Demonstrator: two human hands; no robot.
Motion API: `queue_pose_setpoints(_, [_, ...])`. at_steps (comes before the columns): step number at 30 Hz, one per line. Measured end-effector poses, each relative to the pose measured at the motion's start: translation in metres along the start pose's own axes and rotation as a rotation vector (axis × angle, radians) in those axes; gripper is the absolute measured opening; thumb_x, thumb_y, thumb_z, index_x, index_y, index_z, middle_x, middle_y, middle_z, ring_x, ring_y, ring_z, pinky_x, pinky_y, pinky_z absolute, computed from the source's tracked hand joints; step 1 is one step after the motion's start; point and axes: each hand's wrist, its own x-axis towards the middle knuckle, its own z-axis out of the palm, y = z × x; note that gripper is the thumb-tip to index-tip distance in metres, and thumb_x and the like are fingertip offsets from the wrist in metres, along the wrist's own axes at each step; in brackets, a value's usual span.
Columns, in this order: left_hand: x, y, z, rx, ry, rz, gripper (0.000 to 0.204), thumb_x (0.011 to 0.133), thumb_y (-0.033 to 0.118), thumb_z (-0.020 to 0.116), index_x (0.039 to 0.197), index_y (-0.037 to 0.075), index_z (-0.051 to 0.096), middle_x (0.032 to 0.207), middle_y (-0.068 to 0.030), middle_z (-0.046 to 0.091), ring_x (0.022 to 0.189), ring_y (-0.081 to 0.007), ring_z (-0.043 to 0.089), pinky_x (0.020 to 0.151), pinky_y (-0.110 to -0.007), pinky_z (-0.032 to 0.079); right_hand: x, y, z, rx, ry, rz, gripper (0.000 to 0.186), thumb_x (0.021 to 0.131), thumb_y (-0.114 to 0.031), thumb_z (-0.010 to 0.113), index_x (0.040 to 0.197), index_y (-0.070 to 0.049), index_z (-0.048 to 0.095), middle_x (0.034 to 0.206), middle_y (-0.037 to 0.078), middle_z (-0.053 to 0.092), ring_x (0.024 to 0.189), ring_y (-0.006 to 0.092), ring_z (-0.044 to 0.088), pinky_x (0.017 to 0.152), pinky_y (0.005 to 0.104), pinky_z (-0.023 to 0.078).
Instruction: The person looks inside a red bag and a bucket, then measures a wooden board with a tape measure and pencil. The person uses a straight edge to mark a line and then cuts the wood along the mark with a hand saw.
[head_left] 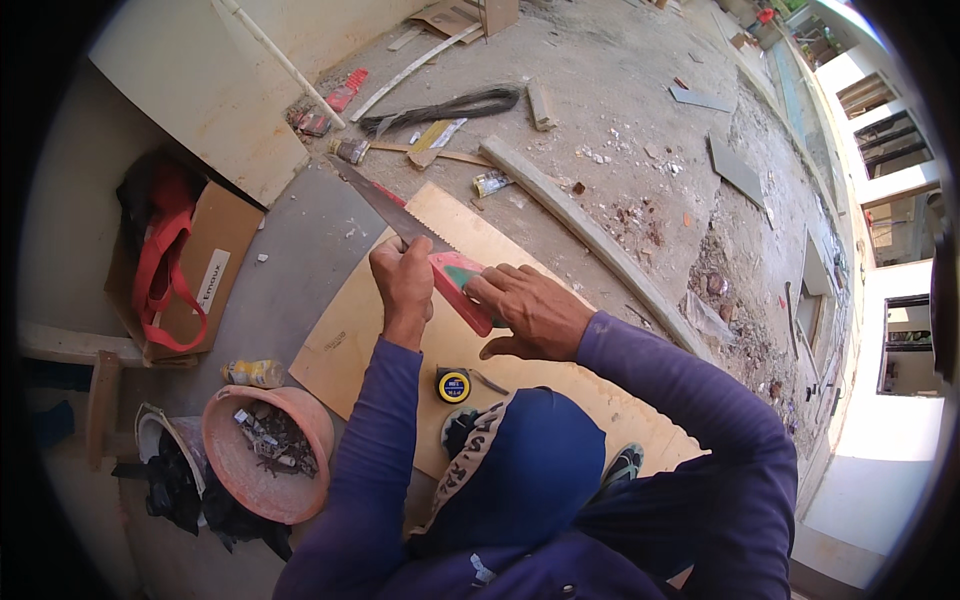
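A hand saw with a toothed metal blade and a red and green handle is held over a sheet of plywood. Its blade points away to the far left, teeth toward the right. My left hand is closed, pinching the blade close to the handle. At the handle, my right hand has its fingers curled against the red and green part, the thumb sticking out below. A yellow and black tape measure rests on the plywood near my feet.
To the left stand a pink bucket with debris, a yellow can and a cardboard box with a red strap. A long beam, a wire coil and rubble lie beyond the plywood. A pale wall bounds the far left.
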Motion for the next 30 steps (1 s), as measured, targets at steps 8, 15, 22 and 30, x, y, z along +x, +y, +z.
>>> queue_pose_setpoints(8, [0.002, 0.060, 0.114, -0.229, -0.331, 0.010, 0.015, 0.090, 0.006, 0.069, 0.078, 0.006, 0.059, 0.069, 0.0000, 0.060, 0.053, -0.0097, 0.056, 0.049, -0.028, 0.042, -0.039, 0.007, -0.093, 0.087, 0.175, 0.196, 0.023, 0.092, -0.004, 0.066, 0.105, -0.003, 0.046, 0.079, 0.023, 0.061, 0.083, 0.0487, 0.065, 0.072, 0.0540, 0.049])
queue_pose_setpoints(15, [-0.007, 0.114, 0.126, -0.041, -0.540, 0.150, 0.034, 0.102, 0.030, 0.062, 0.083, 0.002, 0.065, 0.067, -0.0045, 0.062, 0.051, -0.0155, 0.060, 0.056, -0.035, 0.061, -0.037, 0.013, -0.117, -0.110, 0.526, 0.083, 0.031, 0.098, -0.026, 0.077, 0.104, -0.002, 0.059, 0.076, 0.018, 0.057, 0.069, 0.0412, 0.060, 0.063, 0.0480, 0.047])
queue_pose_setpoints(22, [0.065, 0.108, 0.048, 0.456, -0.395, 0.336, 0.040, 0.096, 0.028, 0.061, 0.070, -0.001, 0.062, 0.063, -0.0089, 0.063, 0.054, -0.0186, 0.064, 0.056, -0.036, 0.058, -0.047, 0.054, -0.074, 0.023, 0.521, 0.183, 0.032, 0.097, -0.020, 0.077, 0.115, -0.005, 0.055, 0.075, 0.018, 0.070, 0.072, 0.0398, 0.071, 0.062, 0.0458, 0.052])
queue_pose_setpoints(30, [0.158, 0.109, -0.071, 1.658, -0.438, 0.419, 0.033, 0.097, 0.024, 0.064, 0.087, -0.006, 0.071, 0.089, -0.0274, 0.074, 0.088, -0.0423, 0.073, 0.082, -0.050, 0.057, -0.049, 0.102, 0.029, 0.367, 0.503, 0.171, 0.060, 0.098, -0.025, 0.077, 0.149, -0.003, 0.056, 0.102, 0.021, 0.075, 0.066, 0.0225, 0.069, 0.070, 0.0378, 0.056])
